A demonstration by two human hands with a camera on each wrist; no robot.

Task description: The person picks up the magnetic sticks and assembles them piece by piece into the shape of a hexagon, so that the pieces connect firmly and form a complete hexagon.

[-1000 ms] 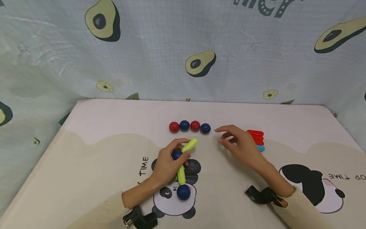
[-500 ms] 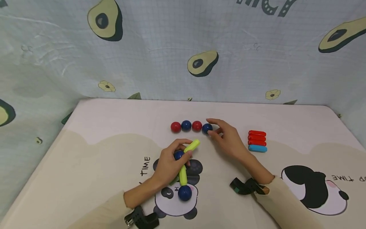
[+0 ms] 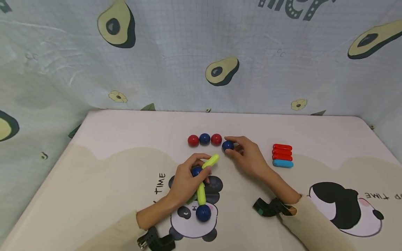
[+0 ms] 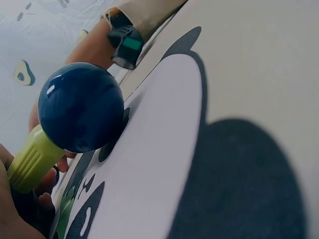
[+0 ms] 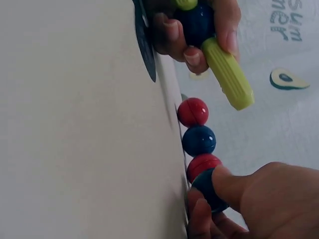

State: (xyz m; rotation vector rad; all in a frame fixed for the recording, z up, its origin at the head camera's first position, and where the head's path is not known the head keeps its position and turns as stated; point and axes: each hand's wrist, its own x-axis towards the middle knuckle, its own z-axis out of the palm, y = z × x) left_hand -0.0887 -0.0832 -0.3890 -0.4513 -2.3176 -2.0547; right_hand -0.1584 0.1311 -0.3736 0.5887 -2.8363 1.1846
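Note:
My left hand (image 3: 186, 179) grips a joined piece: a dark blue ball (image 3: 196, 170) with a yellow-green rod (image 3: 211, 161) on its far side. A second yellow-green rod (image 3: 201, 194) runs from it toward me and ends in another blue ball (image 4: 80, 107), large in the left wrist view. With thumb and fingers, my right hand (image 3: 248, 156) pinches a loose blue ball (image 3: 228, 145), just right of a row of balls. That row holds a red ball (image 3: 193, 140), a blue ball (image 3: 205, 139) and another red ball (image 3: 216, 139).
Several red rods (image 3: 282, 152) and a light blue rod (image 3: 283, 163) lie stacked side by side to the right of my right hand. The table (image 3: 110, 181) has a printed mat with a panda and a dog. A patterned curtain (image 3: 169, 42) hangs behind the far edge.
My right hand has moved left to the end of the row, taken hold of the blue ball there and drawn it slightly toward me. The left hand stays in place with its piece.

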